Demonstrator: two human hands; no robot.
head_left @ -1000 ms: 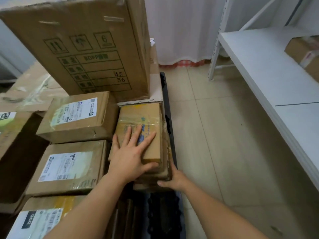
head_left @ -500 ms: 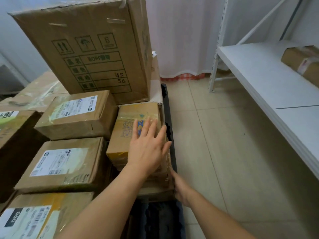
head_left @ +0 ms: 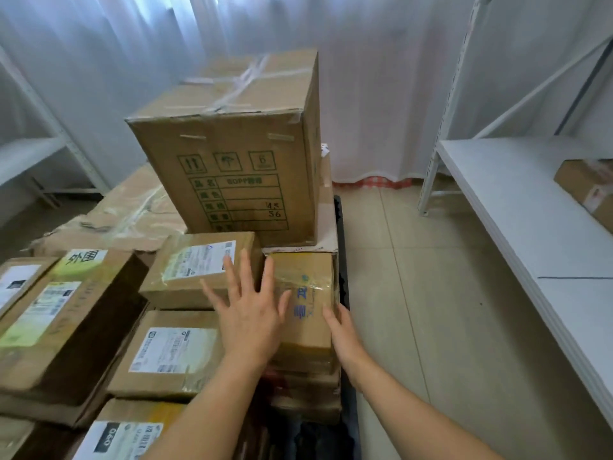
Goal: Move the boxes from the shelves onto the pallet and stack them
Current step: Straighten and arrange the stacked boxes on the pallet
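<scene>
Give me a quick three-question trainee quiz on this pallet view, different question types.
1. True or false: the left hand has its fingers spread open.
2. The right hand touches: A) the small taped box B) the tall printed carton C) the shelf.
3. Fill in: one box is still on the shelf at the ____ side of the view.

Key: 1 true; 2 A; 3 right.
</scene>
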